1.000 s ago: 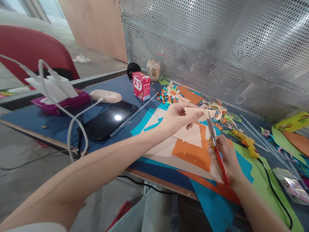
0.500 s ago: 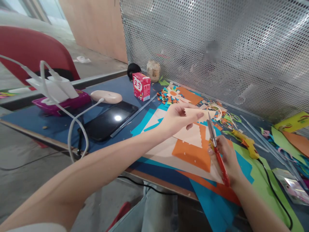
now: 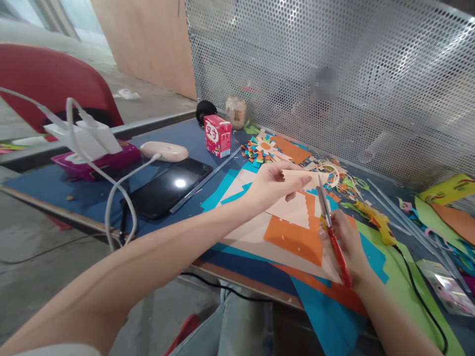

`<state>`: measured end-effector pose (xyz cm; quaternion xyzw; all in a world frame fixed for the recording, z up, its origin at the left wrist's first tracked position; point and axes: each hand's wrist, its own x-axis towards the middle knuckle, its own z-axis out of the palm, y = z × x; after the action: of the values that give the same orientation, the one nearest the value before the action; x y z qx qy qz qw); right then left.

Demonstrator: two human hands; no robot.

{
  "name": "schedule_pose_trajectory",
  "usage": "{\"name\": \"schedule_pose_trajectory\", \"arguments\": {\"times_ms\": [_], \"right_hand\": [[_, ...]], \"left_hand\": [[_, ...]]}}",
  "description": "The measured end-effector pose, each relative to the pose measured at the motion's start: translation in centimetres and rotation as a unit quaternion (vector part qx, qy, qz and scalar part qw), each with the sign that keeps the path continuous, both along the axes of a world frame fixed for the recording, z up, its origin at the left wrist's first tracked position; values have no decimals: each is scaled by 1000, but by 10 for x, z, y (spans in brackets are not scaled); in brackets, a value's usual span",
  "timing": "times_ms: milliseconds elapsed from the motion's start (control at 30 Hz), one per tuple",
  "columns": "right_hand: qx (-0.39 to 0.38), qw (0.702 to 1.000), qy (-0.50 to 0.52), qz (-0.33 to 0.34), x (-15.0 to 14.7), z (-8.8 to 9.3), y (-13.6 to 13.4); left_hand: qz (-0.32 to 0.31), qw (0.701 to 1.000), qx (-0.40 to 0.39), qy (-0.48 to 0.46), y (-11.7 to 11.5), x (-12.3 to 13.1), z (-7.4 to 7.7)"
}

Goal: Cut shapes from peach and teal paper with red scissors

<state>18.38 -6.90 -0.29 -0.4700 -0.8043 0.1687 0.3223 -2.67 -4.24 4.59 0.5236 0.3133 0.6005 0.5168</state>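
Note:
My left hand [image 3: 272, 183] pinches a small cream paper piece [image 3: 302, 176] and holds it just above the table. My right hand [image 3: 345, 244] is closed around the red handles of a pair of scissors [image 3: 330, 227]. The steel blades point up and meet the right edge of the cream piece. Under both hands lie a cream sheet with a stepped edge [image 3: 293, 207] and an orange sheet [image 3: 297, 240], on top of blue and cream sheets.
A black tablet [image 3: 166, 188], a white mouse [image 3: 165, 151], a red drink carton [image 3: 217, 135] and a jar [image 3: 236, 112] sit at left. A yellow glue gun [image 3: 374, 220] and paper scraps lie at right. A perforated metal panel [image 3: 334, 74] stands behind.
The hands hold nearly the same pose; the view has shifted slightly, and the scissors stay at the edge of the cream piece.

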Motion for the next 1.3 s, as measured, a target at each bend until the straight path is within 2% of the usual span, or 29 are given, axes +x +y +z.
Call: {"name": "schedule_pose_trajectory", "arguments": {"times_ms": [500, 733, 900, 1167, 1300], "right_hand": [[15, 999, -15, -34, 0, -1, 1], [15, 1000, -1, -23, -1, -1, 2], [22, 999, -1, -23, -1, -2, 2], [21, 999, -19, -30, -1, 0, 1], [27, 999, -15, -25, -2, 0, 0]], "left_hand": [[-48, 999, 10, -16, 8, 2, -13], [-75, 997, 2, -4, 9, 5, -18], [-77, 997, 25, 11, 11, 5, -19], [-101, 994, 6, 26, 8, 6, -17], [-145, 989, 11, 16, 7, 5, -18]]}}
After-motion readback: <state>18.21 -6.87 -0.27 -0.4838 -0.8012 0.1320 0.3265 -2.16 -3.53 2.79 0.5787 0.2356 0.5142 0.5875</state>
